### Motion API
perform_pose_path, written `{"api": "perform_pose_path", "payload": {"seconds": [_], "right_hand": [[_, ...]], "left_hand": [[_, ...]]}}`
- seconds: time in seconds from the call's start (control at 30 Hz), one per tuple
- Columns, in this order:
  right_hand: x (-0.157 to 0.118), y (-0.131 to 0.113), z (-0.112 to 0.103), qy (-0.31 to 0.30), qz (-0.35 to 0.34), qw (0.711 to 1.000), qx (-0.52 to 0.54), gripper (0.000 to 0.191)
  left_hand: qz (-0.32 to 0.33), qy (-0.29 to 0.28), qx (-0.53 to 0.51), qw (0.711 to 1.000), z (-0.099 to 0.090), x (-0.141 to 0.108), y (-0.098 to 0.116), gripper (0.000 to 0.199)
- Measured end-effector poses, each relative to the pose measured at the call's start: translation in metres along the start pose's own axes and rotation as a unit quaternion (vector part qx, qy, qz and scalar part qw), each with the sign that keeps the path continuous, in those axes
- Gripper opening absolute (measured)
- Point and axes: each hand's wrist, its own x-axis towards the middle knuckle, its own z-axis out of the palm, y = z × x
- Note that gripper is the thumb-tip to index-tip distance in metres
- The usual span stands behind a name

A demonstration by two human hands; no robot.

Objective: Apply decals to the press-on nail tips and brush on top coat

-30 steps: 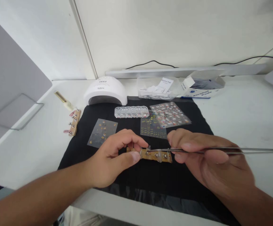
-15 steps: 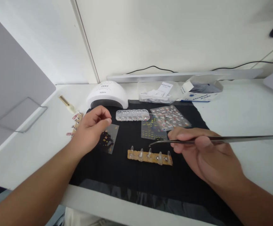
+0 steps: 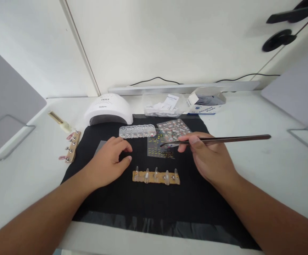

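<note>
My right hand point(image 3: 209, 156) grips dark metal tweezers point(image 3: 230, 139), whose bent tip hovers over the clear sticker sheets. One sheet point(image 3: 154, 151) bears small yellow and blue marks; the other point(image 3: 175, 129) is red and white. My left hand point(image 3: 111, 159) holds nothing, its thumb and fingers apart, and covers most of a third sheet point(image 3: 99, 146). Between and nearer than the hands lies a tan strip point(image 3: 152, 178) carrying several clear nail tips. A clear compartment case point(image 3: 137, 131) of shiny bits lies behind my left hand.
The black mat point(image 3: 154, 205) covers the middle of the white table. Behind it stand a white nail lamp point(image 3: 108, 108), a clear tub point(image 3: 164, 106) of packets and an alcohol pad box point(image 3: 205, 103). At left are a second nail strip point(image 3: 72, 147) and a brush-like item point(image 3: 59, 120).
My left hand has opened from a near pinch and moved over the third sheet. My right hand has raised the tweezers over the sticker sheets. The camera view has shifted right.
</note>
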Motion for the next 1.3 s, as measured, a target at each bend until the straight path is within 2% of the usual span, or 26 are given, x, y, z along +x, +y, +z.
{"api": "perform_pose_path", "payload": {"seconds": [0.2,0.5,0.77,0.93,1.1,1.3], "right_hand": [[0.001,0.002,0.002,0.004,0.014,1.0,0.004,0.043],[0.001,0.002,0.005,0.017,0.024,0.999,0.024,0.045],[-0.002,0.002,0.005,0.023,0.033,0.999,0.035,0.045],[-0.005,0.01,0.008,0.057,0.037,0.997,0.047,0.045],[-0.004,0.023,0.006,0.064,0.051,0.994,0.067,0.032],[-0.002,0.025,0.004,0.068,0.063,0.99,0.103,0.029]], "left_hand": [[0.031,-0.01,0.001,0.999,0.006,0.004,-0.002,0.019],[0.054,0.019,-0.019,0.998,0.012,0.008,-0.006,0.022],[0.064,-0.017,-0.018,0.998,0.017,0.015,-0.009,0.033],[0.044,-0.052,-0.036,0.997,0.015,0.016,-0.004,0.045],[0.014,-0.088,-0.06,0.994,0.005,0.016,0.009,0.061],[-0.023,-0.099,-0.101,0.99,0.002,0.042,0.012,0.061]]}}
